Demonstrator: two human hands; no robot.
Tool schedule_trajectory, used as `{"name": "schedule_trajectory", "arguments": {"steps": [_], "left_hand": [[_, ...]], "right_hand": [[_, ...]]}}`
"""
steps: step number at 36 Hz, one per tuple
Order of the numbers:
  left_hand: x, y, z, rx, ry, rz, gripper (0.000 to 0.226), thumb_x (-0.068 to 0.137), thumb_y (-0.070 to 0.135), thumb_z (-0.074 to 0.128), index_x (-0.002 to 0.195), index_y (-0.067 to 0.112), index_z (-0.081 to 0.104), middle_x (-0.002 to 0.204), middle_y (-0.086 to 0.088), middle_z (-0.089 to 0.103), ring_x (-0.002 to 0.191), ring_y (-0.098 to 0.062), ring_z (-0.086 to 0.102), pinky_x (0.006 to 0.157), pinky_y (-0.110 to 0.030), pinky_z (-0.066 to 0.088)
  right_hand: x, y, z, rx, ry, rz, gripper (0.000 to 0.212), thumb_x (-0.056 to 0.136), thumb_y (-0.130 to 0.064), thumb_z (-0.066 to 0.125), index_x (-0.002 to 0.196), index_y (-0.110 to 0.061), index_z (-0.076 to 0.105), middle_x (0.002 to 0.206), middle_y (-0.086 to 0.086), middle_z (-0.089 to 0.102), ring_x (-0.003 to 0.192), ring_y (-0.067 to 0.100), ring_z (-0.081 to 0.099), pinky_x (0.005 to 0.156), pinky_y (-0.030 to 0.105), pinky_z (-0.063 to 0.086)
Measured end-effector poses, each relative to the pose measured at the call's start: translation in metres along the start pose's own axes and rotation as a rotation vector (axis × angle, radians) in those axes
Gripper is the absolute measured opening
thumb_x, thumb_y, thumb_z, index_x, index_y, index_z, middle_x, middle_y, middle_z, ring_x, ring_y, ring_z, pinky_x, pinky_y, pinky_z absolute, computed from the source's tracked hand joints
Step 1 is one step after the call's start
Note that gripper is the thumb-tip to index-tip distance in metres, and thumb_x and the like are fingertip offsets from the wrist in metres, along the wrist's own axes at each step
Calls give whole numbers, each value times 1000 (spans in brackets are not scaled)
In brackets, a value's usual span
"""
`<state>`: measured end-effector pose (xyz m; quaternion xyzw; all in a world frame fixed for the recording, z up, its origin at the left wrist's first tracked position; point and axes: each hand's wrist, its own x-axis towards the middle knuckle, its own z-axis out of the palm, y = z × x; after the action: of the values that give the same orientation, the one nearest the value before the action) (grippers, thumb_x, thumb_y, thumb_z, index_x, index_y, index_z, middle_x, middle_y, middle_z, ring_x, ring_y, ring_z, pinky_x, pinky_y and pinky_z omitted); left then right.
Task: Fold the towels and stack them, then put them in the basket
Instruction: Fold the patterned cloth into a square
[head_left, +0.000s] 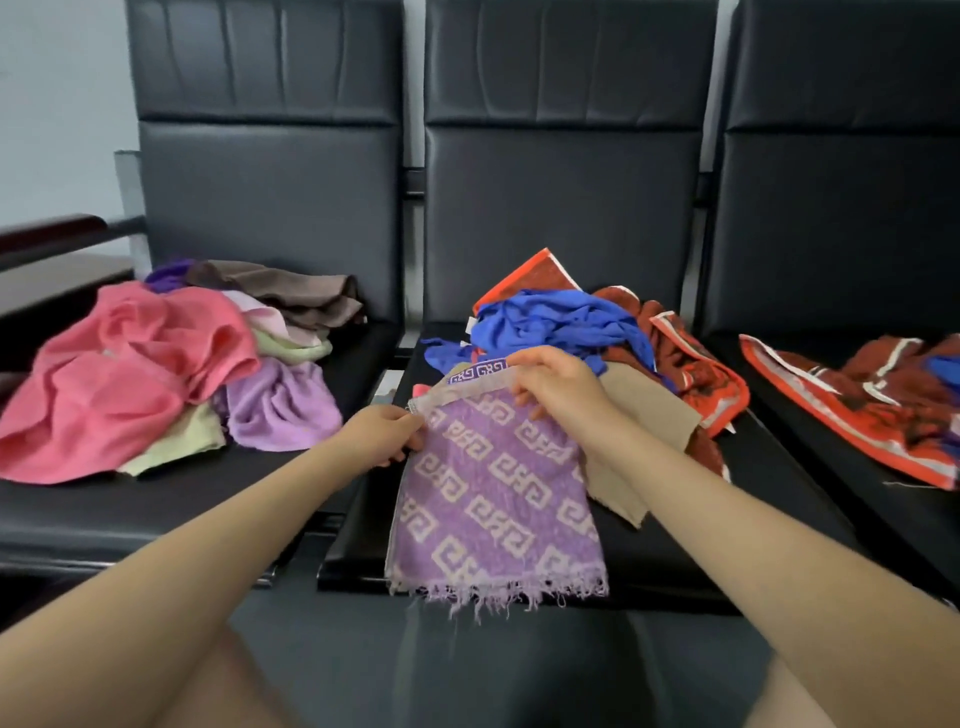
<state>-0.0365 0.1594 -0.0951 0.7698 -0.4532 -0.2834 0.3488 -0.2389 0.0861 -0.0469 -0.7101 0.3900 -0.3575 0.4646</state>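
Two bare forearms fill the bottom of the frame, reaching up toward the centre, and between them hangs the purple patterned towel (493, 488), fringe dangling at the lower middle over the front edge of the middle seat (769, 530). The left hand (382, 434) pinches the towel's top left corner between thumb and fingers. The right hand (553, 382) curls over the top edge a little further right, fingers wrapped round the hem. The towel looks doubled over already, so this reads as a fold in progress, not a finished one.

And there is plenty left! At the left of the frame a crumpled heap sits on the left seat: a pink towel (119, 374), a lilac one (283, 405), a brown one (291, 291) behind, pale green pieces tucked under. Nothing there is folded. In the centre, just behind the hands, a blue towel (556, 322) lies rumpled on a red-and-orange one (691, 358), with a tan cloth (639, 410) touching the purple towel's right side. At the right edge another red patterned towel (857, 410) sprawls loose on the right seat.

No neat stack shows anywhere, and no basket is in view. My judgement: this is early going, with one towel in hand and every other piece still waiting, stacking and basketing not yet begun.
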Motion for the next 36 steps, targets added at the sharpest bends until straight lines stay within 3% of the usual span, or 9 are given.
{"name": "schedule_trajectory", "arguments": {"steps": [3, 7, 11, 15, 20, 23, 26, 31, 36], "left_hand": [[8, 5, 6, -7, 45, 7, 23, 97, 28, 50, 90, 11, 65, 86, -5, 61, 70, -16, 52, 55, -23, 43], [21, 9, 9, 24, 116, -3, 20, 93, 28, 55, 104, 12, 60, 89, -4, 58, 74, -16, 56, 53, -23, 48], [28, 10, 9, 44, 97, -37, 22, 86, 23, 63, 88, 2, 67, 60, -1, 44, 55, -17, 43, 51, -24, 38], [33, 15, 10, -186, 97, -88, 14, 87, 15, 64, 75, 11, 57, 64, -2, 40, 54, -13, 37, 45, -20, 34], [34, 28, 12, -359, 77, -11, 24, 82, 27, 74, 74, 13, 57, 67, 2, 54, 61, -10, 51, 56, -18, 43], [33, 29, 15, -347, 58, -2, 23, 80, 30, 74, 84, 8, 67, 68, 4, 65, 60, -7, 59, 56, -17, 47], [34, 21, 17, -326, 34, 15, 50, 76, 41, 74, 99, -3, 68, 85, -5, 67, 78, -16, 60, 75, -27, 48], [31, 12, 11, -318, 43, 79, 35, 89, 31, 67, 100, -2, 68, 90, -4, 66, 87, -17, 58, 89, -37, 48], [32, 24, 13, -415, 74, 140, 19, 89, 23, 66, 73, 13, 66, 84, -2, 62, 82, -15, 55, 80, -32, 43]], "right_hand": [[6, 14, -21, -270, 79, -144, 23, 88, -15, 61, 111, -21, 64, 85, -6, 59, 76, 11, 56, 79, 32, 49], [9, 29, -35, -549, 28, -297, 35, 89, -27, 67, 123, -23, 61, 96, -1, 53, 77, 10, 50, 78, 29, 46], [14, 31, -38, -748, 10, -364, 42, 89, -37, 65, 129, -28, 55, 98, -7, 45, 97, 14, 50, 81, 34, 46], [20, 31, -37, -803, 21, -401, 47, 89, -38, 64, 134, -28, 51, 104, -5, 44, 111, 18, 47, 87, 39, 45], [26, 34, -43, -780, 27, -518, 33, 87, -30, 67, 119, -28, 62, 100, -5, 45, 103, 15, 46, 82, 38, 46], [26, 38, -47, -870, 22, -702, 32, 84, -23, 69, 116, -24, 66, 100, -2, 50, 96, 18, 49, 67, 38, 51], [26, 42, -49, -936, 35, -827, 22, 83, -20, 67, 105, -18, 68, 97, 2, 54, 88, 22, 52, 57, 39, 51], [29, 45, -48, -875, -76, -557, 29, 85, -48, 65, 87, -19, 59, 89, -7, 50, 87, 12, 46, 72, 33, 45], [33, 33, -56, -314, -30, -299, 32, 86, -24, 69, 65, -16, 45, 69, -4, 45, 64, 9, 41, 63, 28, 34]]}}
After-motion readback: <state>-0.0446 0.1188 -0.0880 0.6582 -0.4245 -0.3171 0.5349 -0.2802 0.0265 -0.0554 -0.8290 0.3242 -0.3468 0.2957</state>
